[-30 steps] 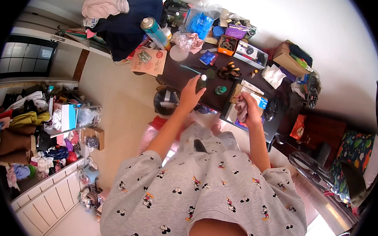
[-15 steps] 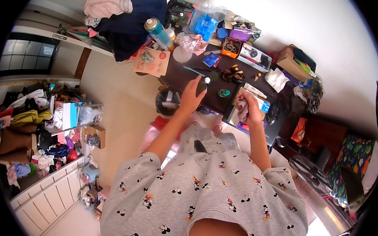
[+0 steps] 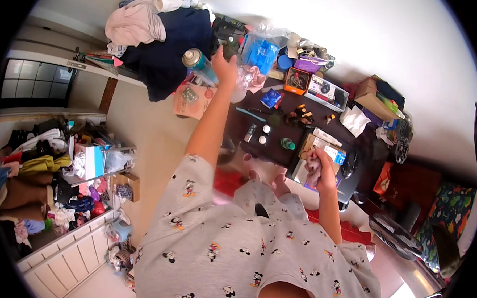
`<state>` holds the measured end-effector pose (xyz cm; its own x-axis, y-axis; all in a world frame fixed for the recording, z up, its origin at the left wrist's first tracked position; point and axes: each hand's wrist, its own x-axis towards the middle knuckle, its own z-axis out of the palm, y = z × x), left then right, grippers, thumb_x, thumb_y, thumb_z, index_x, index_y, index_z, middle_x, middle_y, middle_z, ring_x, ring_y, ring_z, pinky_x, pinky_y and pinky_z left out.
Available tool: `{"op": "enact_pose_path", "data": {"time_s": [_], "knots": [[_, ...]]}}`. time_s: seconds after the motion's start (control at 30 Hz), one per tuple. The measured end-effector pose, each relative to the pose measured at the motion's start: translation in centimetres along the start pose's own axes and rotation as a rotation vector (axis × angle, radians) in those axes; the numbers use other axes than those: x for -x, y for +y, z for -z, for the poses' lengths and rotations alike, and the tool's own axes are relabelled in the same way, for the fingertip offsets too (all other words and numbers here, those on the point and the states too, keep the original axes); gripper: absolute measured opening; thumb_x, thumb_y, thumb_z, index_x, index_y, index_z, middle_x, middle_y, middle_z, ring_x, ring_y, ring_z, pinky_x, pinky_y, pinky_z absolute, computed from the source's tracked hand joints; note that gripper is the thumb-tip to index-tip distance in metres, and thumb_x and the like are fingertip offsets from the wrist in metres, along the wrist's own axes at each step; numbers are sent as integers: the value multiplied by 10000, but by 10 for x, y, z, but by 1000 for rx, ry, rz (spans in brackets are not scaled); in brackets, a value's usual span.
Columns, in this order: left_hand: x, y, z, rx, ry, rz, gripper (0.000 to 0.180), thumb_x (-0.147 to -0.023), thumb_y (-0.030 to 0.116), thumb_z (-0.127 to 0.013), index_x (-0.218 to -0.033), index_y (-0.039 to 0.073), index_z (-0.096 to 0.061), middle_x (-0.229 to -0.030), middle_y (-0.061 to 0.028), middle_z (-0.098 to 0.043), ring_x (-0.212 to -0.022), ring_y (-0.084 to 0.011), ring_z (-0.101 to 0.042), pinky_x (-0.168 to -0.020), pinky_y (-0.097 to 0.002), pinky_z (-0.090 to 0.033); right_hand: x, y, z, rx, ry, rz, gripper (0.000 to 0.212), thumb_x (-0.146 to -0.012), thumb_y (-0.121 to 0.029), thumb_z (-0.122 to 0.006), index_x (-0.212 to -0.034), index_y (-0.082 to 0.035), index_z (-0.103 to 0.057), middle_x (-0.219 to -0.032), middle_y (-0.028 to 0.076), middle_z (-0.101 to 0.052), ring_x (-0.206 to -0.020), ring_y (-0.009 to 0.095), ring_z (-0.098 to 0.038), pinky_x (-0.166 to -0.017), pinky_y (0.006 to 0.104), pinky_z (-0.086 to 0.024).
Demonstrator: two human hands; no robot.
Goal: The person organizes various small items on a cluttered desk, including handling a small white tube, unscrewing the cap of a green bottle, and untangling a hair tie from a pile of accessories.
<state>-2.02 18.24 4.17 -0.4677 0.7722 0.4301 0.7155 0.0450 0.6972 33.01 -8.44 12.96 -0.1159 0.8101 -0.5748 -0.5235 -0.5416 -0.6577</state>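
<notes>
My left hand (image 3: 225, 68) reaches out to the far side of the desk, its fingers curved around a dark green bottle (image 3: 230, 47); the grip is partly hidden. Just left of it stands a tall teal spray can (image 3: 198, 64). In my right hand (image 3: 325, 169), over the near right part of the desk, is a crumpled greyish-pink cloth (image 3: 313, 167). A small green bottle (image 3: 288, 143) lies or stands between my arms, beside two small white-topped containers (image 3: 266, 129). A teal stick-like item (image 3: 251, 114) rests farther back.
Along the wall sit a blue plastic bag (image 3: 261, 52), an orange box (image 3: 297, 80) and a clear-topped box (image 3: 325, 92). Dark clothes (image 3: 162, 51) are heaped at far left. A shelf of clothes (image 3: 48, 178) stands left, and a fan (image 3: 394, 233) at right.
My left hand has moved from the desk's near middle to the far left, at the dark green bottle. The right hand still holds the cloth. The view has shifted slightly.
</notes>
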Motion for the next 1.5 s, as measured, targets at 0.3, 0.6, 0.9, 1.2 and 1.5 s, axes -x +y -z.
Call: {"op": "enact_pose_path", "data": {"time_s": [0.3, 0.6, 0.9, 1.2, 1.5], "knots": [[-47, -15, -62, 34, 62, 108, 635, -726, 19, -746, -1303, 9, -479, -1169, -238, -569, -1095, -424, -551, -948, -459, -438, 14, -8, 18, 79, 73, 199, 239, -970, -212, -524, -803, -44, -489, -889, 81, -584, -732, 110, -506, -602, 250, -459], [-52, -30, -73, -81, -78, -96, 623, -768, 25, -705, -1355, 62, -501, -1164, -216, -571, -1067, -402, -566, -920, -446, -465, 8, -22, 28, -62, 148, 199, 266, -973, -206, -546, -781, -26, -505, -858, 88, -588, -670, 92, -513, -589, 228, -449], [-60, -27, -73, -20, -104, -41, 601, -744, 34, -718, -1310, 69, -520, -1109, -206, -606, -1019, -403, -592, -894, -438, -479, -3, -14, 39, -36, 186, 213, 255, -970, -204, -532, -787, -30, -495, -849, 96, -577, -662, 117, -501, -567, 249, -440], [-67, -49, -72, -2, -126, -87, 600, -758, 83, -763, -1302, 70, -511, -1145, -200, -633, -936, -320, -641, -754, -385, -532, -8, -19, 29, -56, 164, 167, 236, -956, -180, -536, -786, -21, -498, -858, 98, -584, -721, 103, -486, -661, 230, -415], [-57, -45, -85, 93, -135, -22, 740, -761, 50, -733, -1405, 88, -371, -1202, -268, -589, -1095, -426, -583, -913, -444, -474, -9, -20, 24, -68, 170, 178, 224, -953, -166, -541, -784, -25, -499, -861, 98, -584, -713, 106, -498, -649, 233, -428]]}}
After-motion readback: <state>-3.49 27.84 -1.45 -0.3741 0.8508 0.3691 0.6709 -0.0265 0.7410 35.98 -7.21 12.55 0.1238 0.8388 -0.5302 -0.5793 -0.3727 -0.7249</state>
